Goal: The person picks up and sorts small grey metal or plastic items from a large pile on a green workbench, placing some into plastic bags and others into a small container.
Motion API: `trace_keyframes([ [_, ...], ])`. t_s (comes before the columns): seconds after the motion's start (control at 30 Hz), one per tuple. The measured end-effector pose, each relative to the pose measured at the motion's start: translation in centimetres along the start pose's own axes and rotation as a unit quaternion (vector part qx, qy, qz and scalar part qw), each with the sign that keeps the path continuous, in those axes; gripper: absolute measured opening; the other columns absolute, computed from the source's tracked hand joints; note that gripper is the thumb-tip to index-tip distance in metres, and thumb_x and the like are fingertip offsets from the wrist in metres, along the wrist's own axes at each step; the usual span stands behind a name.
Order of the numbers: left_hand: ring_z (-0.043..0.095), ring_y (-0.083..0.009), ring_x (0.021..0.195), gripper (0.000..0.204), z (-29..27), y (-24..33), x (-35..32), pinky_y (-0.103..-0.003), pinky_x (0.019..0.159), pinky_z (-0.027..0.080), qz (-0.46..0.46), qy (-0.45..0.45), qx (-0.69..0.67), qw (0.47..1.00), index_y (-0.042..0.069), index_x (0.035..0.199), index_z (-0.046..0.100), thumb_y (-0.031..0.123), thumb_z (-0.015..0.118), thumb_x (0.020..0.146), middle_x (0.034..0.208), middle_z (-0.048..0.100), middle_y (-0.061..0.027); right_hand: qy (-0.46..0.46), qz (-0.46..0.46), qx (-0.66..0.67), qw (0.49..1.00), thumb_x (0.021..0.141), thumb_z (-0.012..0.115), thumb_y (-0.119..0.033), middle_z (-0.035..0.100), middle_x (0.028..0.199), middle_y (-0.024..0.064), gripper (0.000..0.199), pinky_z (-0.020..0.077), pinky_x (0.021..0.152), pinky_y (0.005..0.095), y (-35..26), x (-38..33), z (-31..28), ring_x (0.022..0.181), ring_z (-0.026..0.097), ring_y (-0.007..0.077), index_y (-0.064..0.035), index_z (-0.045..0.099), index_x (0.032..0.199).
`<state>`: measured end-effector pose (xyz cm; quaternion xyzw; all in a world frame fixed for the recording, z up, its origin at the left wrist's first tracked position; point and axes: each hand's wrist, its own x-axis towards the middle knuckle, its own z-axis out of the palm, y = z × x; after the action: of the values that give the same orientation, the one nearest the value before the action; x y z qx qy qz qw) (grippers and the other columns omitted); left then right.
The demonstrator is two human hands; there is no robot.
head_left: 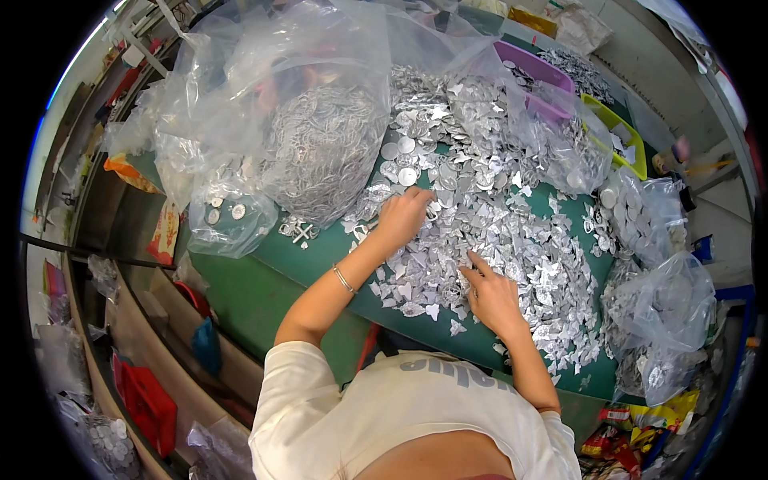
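Note:
A wide heap of small flat silver metal pieces [488, 212] covers the green tabletop [316, 260] in front of me. My left hand [406, 216] reaches into the heap's left side, close to several round silver discs [407, 176]. Its fingers are bent together at the tips, and whatever they hold is too small to make out. Nearer to me, my right hand [494, 299] rests on the pieces with its index finger stretched out and its thumb apart. Nothing shows in its grasp. A metal bangle [344, 280] circles my left wrist.
A large clear bag [328, 152] full of silver pieces stands left of the heap. A smaller bag [232, 212] sits beside it. At the far right are a purple basket [552, 76] and a lime-green basket [637, 152]. More filled plastic bags [660, 312] line the right edge.

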<state>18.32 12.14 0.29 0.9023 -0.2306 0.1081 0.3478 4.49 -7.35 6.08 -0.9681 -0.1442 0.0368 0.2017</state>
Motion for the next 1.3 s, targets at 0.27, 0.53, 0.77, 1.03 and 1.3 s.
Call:
trace_keyframes([
  [0.27,0.060,-0.0299,0.078,0.016,-1.9,4.1,-4.9,-0.033,0.064,0.048,0.034,-0.048,-0.143,0.988,0.005,0.088,0.059,-0.004,0.058,0.074,0.094,0.060,-0.0105,0.050,0.005,0.036,0.998,0.071,0.057,-0.003,0.048,0.128,0.0043,0.025,0.0516,0.063,0.0368,1.0,-3.2,0.6,0.079,0.062,0.0267,-0.0080,0.062,0.095],
  [0.53,0.061,-0.0306,0.071,0.019,-2.6,4.0,-7.3,-0.037,0.059,0.049,0.058,-0.008,-0.127,0.990,0.006,0.084,0.056,-0.007,0.054,0.071,0.097,0.060,-0.0064,0.147,0.062,0.019,0.987,0.068,0.056,0.005,0.058,0.116,0.0029,0.018,0.0498,0.058,0.0310,4.0,-6.8,0.5,0.074,0.064,0.0237,-0.0077,0.061,0.080],
  [0.77,0.061,-0.0295,0.073,0.018,-4.6,2.9,-6.7,-0.034,0.061,0.048,-0.192,0.049,-0.082,0.977,0.005,0.092,0.058,-0.005,0.054,0.077,0.092,0.060,-0.0109,0.270,0.134,0.061,0.951,0.075,0.057,0.001,0.061,0.083,0.0091,0.009,0.0464,0.064,0.0297,6.3,-8.3,-0.2,0.073,0.060,0.0242,-0.0028,0.061,0.082],
  [1.03,0.061,-0.0249,0.074,0.026,-2.6,6.2,-7.8,-0.031,0.057,0.048,-0.004,0.032,-0.089,0.996,0.007,0.099,0.060,-0.001,0.062,0.075,0.104,0.057,-0.0099,0.196,0.250,0.240,0.917,0.078,0.061,-0.006,0.056,0.067,0.0061,0.009,0.0410,0.059,0.0247,3.8,-5.3,-0.4,0.061,0.050,0.0118,-0.0019,0.063,0.086],
  [1.3,0.061,-0.0297,0.069,0.043,-0.9,10.5,-11.2,-0.038,0.058,0.050,-0.013,-0.210,-0.009,0.978,0.009,0.113,0.051,0.011,0.067,0.073,0.115,0.049,-0.0076,0.151,0.089,0.171,0.970,0.075,0.065,-0.007,0.060,0.081,0.0098,0.019,0.0462,0.060,0.0350,1.2,-5.6,0.7,0.068,0.057,0.0304,-0.0079,0.063,0.094],
])
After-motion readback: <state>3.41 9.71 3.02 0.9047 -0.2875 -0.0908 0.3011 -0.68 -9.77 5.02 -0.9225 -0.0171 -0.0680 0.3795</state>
